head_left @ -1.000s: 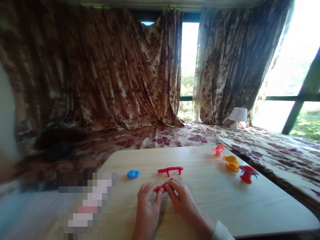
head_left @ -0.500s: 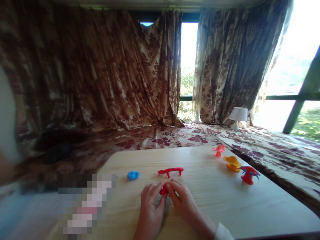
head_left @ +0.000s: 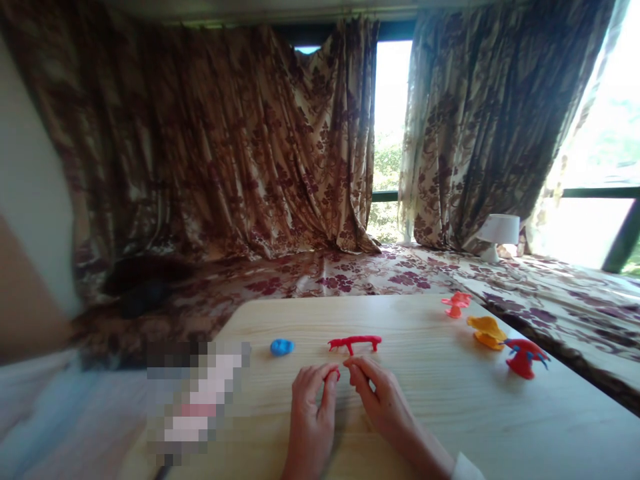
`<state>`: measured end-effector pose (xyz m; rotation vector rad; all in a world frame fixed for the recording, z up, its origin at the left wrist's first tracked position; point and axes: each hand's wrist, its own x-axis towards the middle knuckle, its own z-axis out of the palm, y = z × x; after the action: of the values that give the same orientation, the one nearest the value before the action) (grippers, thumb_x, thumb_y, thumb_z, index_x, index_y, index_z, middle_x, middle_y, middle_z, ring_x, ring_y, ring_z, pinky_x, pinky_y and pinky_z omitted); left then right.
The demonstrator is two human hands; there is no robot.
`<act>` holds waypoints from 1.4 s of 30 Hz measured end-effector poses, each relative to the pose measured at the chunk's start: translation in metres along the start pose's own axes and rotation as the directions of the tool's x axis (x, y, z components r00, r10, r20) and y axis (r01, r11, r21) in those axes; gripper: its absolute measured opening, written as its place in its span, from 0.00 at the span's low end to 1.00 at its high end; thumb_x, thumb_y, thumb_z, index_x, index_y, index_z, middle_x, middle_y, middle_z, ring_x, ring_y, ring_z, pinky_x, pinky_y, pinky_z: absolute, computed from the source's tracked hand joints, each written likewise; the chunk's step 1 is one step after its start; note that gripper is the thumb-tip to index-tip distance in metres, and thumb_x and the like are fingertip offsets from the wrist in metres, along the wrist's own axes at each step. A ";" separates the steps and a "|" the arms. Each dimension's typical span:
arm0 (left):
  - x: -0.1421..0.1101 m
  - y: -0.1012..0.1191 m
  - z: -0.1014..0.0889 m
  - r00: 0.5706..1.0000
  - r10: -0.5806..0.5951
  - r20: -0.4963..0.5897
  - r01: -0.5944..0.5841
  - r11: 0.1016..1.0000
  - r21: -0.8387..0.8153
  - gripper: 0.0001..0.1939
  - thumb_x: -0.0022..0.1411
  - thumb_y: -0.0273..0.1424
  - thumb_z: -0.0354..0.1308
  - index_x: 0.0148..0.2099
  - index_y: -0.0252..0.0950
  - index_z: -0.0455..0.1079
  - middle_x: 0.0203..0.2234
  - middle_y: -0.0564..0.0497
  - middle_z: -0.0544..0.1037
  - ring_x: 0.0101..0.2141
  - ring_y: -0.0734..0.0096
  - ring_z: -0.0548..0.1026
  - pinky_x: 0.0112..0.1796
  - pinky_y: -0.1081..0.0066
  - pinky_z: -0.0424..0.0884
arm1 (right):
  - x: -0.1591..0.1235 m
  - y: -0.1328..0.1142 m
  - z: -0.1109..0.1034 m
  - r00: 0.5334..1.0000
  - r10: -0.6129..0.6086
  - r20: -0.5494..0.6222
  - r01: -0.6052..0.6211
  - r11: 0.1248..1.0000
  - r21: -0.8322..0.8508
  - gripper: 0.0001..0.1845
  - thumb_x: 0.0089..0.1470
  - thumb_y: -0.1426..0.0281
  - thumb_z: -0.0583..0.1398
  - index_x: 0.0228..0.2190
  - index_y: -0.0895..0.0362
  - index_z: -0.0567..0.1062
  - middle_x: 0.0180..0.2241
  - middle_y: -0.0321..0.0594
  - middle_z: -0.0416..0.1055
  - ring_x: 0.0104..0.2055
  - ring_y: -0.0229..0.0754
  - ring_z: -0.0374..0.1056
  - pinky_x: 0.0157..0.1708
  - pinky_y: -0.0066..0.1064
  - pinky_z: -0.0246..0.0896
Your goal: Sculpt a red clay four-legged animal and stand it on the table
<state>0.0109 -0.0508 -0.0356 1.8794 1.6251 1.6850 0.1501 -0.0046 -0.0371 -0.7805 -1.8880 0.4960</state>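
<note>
Between the thumb and fingertips of my left hand (head_left: 313, 403) is a small lump of red modelling clay (head_left: 332, 375), mostly covered by the fingers. My right hand (head_left: 373, 390) is just to its right, thumb and fingertips pinched together; whatever they may hold is hidden. A narrow gap separates the two hands. Just beyond them a long red clay figure (head_left: 357, 343) stands on short legs on the pale wooden table (head_left: 425, 427). To the left lies a flattened blue clay lump (head_left: 282, 347).
Along the table's right side stand a pink clay figure (head_left: 456, 305), a yellow one (head_left: 486, 332) and a red one with blue strands (head_left: 523, 359). A white lamp (head_left: 500, 230) sits on the flowered cloth behind. Patterned curtains (head_left: 240, 147) hang at the back.
My hands have come apart; the red clay, earlier between both, is now in my left fingers. The whole view has shifted, so things appear further right.
</note>
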 end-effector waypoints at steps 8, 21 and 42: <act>-0.001 -0.001 0.004 1.000 -0.002 0.001 0.002 0.999 0.039 0.13 0.62 0.32 0.53 0.47 0.39 0.73 0.37 0.48 0.79 0.41 0.66 0.76 0.45 0.66 0.73 | -0.002 0.001 0.002 1.000 -0.001 -0.002 0.001 1.000 -0.021 0.11 0.62 0.70 0.52 0.38 0.56 0.75 0.32 0.40 0.76 0.32 0.40 0.72 0.34 0.28 0.66; 0.055 -0.038 -0.041 0.983 -0.013 0.183 -0.052 0.937 0.344 0.12 0.58 0.29 0.52 0.38 0.42 0.77 0.33 0.48 0.81 0.37 0.56 0.74 0.41 0.57 0.64 | 0.066 0.032 -0.060 0.994 0.021 0.104 -0.001 0.982 -0.189 0.14 0.50 0.78 0.57 0.37 0.56 0.78 0.38 0.46 0.75 0.42 0.50 0.68 0.44 0.42 0.62; 0.118 -0.021 0.027 0.925 -0.362 0.116 0.380 0.894 -0.237 0.17 0.52 0.41 0.57 0.35 0.33 0.76 0.28 0.46 0.82 0.30 0.64 0.78 0.32 0.69 0.71 | 0.087 0.049 -0.059 0.871 0.440 0.220 -0.491 0.800 0.346 0.19 0.50 0.56 0.62 0.34 0.59 0.81 0.26 0.38 0.75 0.29 0.42 0.68 0.32 0.32 0.63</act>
<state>-0.0057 0.0608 0.0139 1.3845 1.5337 1.5579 0.1918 0.0919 0.0122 -0.9575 -1.6178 1.2256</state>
